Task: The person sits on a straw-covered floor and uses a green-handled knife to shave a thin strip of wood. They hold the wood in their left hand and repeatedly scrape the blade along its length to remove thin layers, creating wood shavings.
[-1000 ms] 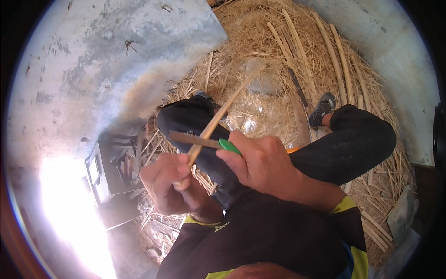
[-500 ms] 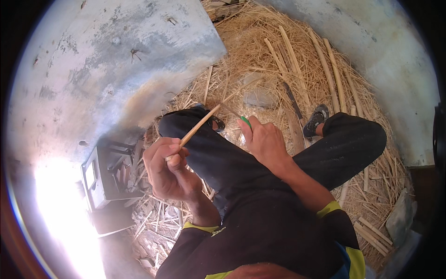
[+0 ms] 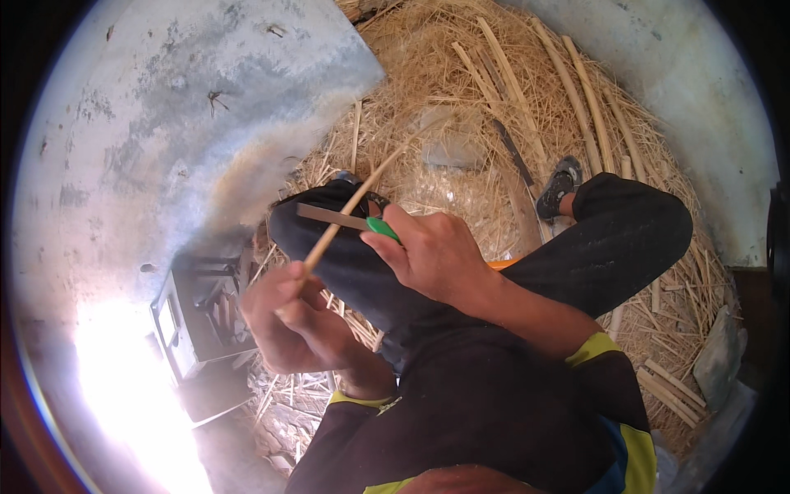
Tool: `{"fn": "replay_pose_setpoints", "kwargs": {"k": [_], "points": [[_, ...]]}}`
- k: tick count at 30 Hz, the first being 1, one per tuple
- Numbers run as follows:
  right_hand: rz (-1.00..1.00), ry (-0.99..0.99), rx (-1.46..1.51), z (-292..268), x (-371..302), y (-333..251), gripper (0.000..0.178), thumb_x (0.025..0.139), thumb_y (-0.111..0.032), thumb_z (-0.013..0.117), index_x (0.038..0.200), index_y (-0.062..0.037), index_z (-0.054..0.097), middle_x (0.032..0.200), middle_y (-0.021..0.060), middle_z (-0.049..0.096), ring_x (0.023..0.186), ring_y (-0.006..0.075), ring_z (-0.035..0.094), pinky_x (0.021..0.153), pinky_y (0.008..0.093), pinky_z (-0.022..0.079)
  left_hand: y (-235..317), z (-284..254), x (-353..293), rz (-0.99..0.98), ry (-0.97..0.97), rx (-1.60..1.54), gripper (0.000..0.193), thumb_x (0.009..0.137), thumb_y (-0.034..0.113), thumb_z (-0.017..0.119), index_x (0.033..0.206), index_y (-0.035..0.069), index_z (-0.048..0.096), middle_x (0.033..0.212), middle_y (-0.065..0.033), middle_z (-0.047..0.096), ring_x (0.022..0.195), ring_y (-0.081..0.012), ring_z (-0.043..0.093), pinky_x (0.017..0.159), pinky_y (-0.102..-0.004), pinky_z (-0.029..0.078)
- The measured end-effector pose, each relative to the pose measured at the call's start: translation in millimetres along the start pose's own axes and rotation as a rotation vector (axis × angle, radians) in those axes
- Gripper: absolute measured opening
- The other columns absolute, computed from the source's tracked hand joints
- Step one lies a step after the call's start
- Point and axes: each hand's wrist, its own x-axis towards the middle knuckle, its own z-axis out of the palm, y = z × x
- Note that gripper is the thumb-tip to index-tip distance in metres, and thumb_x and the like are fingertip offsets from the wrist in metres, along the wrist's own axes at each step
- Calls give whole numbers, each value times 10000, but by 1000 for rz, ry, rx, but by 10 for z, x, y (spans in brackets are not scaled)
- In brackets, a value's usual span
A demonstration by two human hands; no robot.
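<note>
My left hand (image 3: 296, 325), slightly blurred, is closed around the lower end of a thin pale wooden stick (image 3: 366, 183). The stick slants up and to the right, over my left leg toward the straw. In my right hand (image 3: 440, 253) is a knife (image 3: 333, 216) with a green handle and a flat, brownish blade. The blade points left and crosses the stick a little above my left hand. Whether its edge bites into the wood I cannot tell. An orange part (image 3: 499, 264) shows just behind my right wrist.
My bent legs in dark trousers (image 3: 609, 247) frame the work. Straw and shavings (image 3: 411, 58) cover the ground, with long split strips (image 3: 568, 99) at the far right. A stone block (image 3: 453, 150) lies ahead. A grey box-like frame (image 3: 193, 317) stands left, by the pale wall (image 3: 181, 107).
My right hand has moved left and slightly down, bringing the knife blade from far up the stick to nearer my left hand. The left hand has shifted slightly down and left, tilting the stick more steeply.
</note>
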Motion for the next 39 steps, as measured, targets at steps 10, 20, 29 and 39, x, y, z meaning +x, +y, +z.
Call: {"fn": "replay_pose_setpoints", "kwargs": {"k": [10,20,29,39], "points": [[410,-49,-381,85,-88,697,493,971,-432,445,828,3,629,603,232,600,577,417,622,529,492,501,-17,-22,32,-35,17,5,343,984,304,513,916,-24,587,839,-149,617,517,-102,485,432,-190,345],[171,-67,-40,-163,51,-13,470,974,-432,451,774,-16,542,519,200,556,515,405,602,476,471,482,23,64,52,-50,30,22,353,988,325,499,916,-11,578,810,-138,617,501,-106,473,419,-190,342],[329,-112,-582,554,-183,1958,253,971,-191,425,978,-15,607,821,202,667,734,348,670,602,448,525,2,56,41,39,127,54,333,988,277,498,890,-35,561,772,-142,602,539,-119,486,418,-200,363],[605,-27,51,17,20,1420,469,1005,-397,343,1038,19,556,802,251,622,792,416,615,719,497,456,-71,-77,126,34,138,-5,341,999,306,449,932,-19,526,784,-156,555,520,-164,500,413,-211,418]]}}
